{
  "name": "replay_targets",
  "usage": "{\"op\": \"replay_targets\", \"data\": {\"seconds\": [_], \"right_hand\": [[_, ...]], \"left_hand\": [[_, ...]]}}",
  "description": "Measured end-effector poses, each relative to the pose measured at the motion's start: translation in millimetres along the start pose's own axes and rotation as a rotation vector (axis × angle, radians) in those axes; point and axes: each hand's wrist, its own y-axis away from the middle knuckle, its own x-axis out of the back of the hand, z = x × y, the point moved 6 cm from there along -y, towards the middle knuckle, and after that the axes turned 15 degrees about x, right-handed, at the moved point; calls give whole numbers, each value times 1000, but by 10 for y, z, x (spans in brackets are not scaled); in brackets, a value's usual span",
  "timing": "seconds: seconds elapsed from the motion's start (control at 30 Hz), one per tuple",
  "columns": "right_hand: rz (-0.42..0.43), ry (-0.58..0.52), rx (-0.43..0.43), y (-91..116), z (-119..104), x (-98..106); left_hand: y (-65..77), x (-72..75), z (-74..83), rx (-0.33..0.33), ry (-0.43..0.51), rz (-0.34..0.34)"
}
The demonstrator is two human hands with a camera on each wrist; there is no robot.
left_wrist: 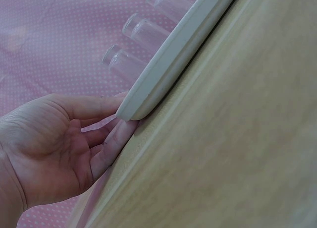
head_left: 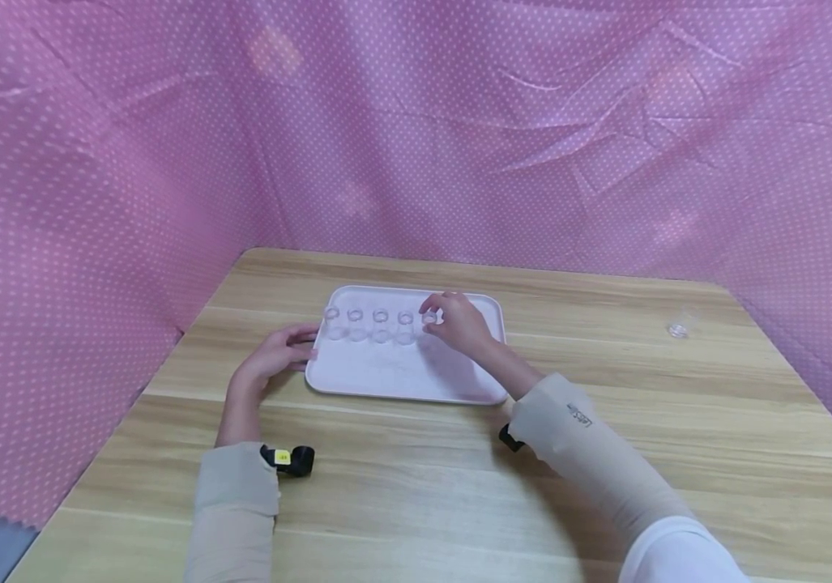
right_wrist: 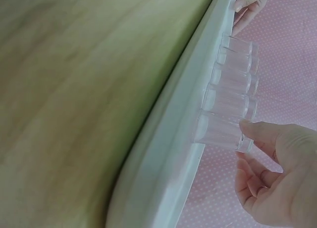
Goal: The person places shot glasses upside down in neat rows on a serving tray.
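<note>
A white rectangular tray lies on the wooden table. Several clear vials stand upright in a row along its far half. My right hand reaches over the tray and pinches the rightmost vial near its rim, between thumb and fingers. That vial stands upright at the end of the row, its base at the tray surface. At the tray's left edge, my left hand grips the rim, with the thumb and fingers on either side of it.
Another clear vial is on the table at the far right, apart from the tray. Pink dotted cloth hangs behind the table and at both sides. Each forearm wears a sleeve and a black wrist camera.
</note>
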Motion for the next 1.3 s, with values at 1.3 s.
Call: {"op": "replay_targets", "data": {"seconds": [1.3], "right_hand": [[182, 93, -293, 1050, 1077, 1616]], "left_hand": [[-39, -20, -18, -26, 2, -1]]}}
